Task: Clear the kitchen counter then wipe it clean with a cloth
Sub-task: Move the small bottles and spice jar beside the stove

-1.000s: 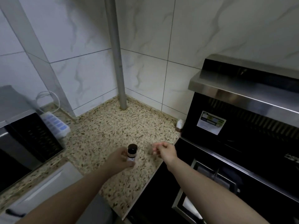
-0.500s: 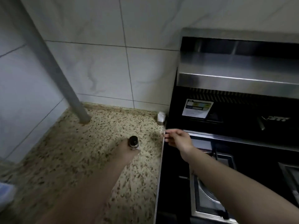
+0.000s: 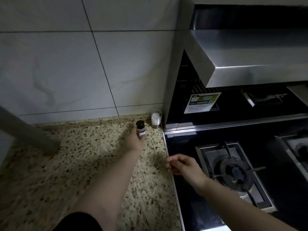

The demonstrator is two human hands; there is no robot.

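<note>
Bottle (image 3: 140,128) now nearer wall, label unreadable.

A black gas stove (image 3: 233,172) fills four o'clock; a steel range hood (image 3: 250,60) hangs at two o'clock; grey tiled wall (image 3: 66,64) spans eleven o'clock; a grey pipe (image 3: 28,130) slants at nine o'clock.

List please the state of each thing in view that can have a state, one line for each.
Dark-capped bottle: capped, upright, held in the left hand.
Right hand: empty, fingers loosely curled, over the stove edge.
Small white container: upright in the counter's back corner, untouched.
Gas burner: no flame visible.
Granite counter: no cloth on it yet.
</note>
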